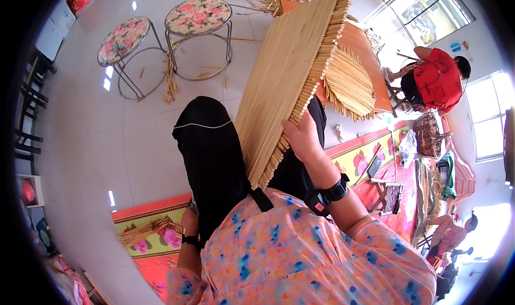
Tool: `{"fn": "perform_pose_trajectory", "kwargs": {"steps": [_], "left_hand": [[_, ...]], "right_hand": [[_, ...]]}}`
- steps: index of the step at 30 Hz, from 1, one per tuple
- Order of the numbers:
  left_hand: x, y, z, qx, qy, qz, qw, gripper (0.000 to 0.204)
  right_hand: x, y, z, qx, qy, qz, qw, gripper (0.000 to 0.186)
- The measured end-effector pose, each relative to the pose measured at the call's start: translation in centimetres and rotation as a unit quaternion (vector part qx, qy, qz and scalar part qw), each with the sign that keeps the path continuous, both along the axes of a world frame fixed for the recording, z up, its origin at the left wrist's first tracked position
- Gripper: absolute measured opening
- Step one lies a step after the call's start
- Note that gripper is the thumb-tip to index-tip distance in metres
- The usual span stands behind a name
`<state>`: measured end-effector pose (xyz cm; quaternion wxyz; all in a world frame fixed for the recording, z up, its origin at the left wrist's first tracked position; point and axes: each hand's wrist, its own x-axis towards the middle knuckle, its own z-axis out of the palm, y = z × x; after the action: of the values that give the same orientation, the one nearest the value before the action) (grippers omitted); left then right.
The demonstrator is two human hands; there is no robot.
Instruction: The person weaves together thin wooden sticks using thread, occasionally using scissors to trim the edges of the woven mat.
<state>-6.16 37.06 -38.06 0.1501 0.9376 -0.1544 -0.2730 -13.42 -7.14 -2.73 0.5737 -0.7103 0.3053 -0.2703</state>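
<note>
A flat panel of pale straw stalks [287,69] slants upward across my lap, with a thick row of cut ends along its right edge. My right hand [304,138] grips that edge near its lower half, the thumb on the rim and the other fingers hidden behind. Low beside my left leg is my left hand [190,222], close to the end of a loose bundle of straw [147,231] on a floral mat [171,239]. Its fingers are mostly hidden, so I cannot tell whether they touch the stalks.
Another straw piece [351,85] lies on an orange-brown table [382,98] beyond my right hand. Two round floral stools [197,16] [124,39] stand ahead on the left, with straw scraps around them. A person in red [437,82] sits at the far right, near a wicker basket [426,136].
</note>
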Motion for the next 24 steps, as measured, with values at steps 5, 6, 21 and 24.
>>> {"fn": "perform_pose_trajectory", "kwargs": {"steps": [5,6,21,24], "left_hand": [[2.3,1.6,1.6,-0.237,0.157,0.132,0.95,0.023],[3.0,1.4,2.7,-0.27,0.228,0.191,0.916,0.022],[12.7,-8.9,40.1,-0.48,0.03,0.07,0.874,0.03],[12.3,-13.1,48.2,-0.335,-0.105,-0.068,0.934,0.044]], "right_hand": [[0.0,0.8,0.4,-0.089,0.013,0.0,0.996,0.052],[0.0,1.0,0.5,-0.106,0.02,0.0,0.994,0.054],[4.2,3.9,1.4,-0.083,0.006,0.052,0.995,0.072],[5.2,5.9,1.5,-0.063,-0.001,0.043,0.997,0.072]]}}
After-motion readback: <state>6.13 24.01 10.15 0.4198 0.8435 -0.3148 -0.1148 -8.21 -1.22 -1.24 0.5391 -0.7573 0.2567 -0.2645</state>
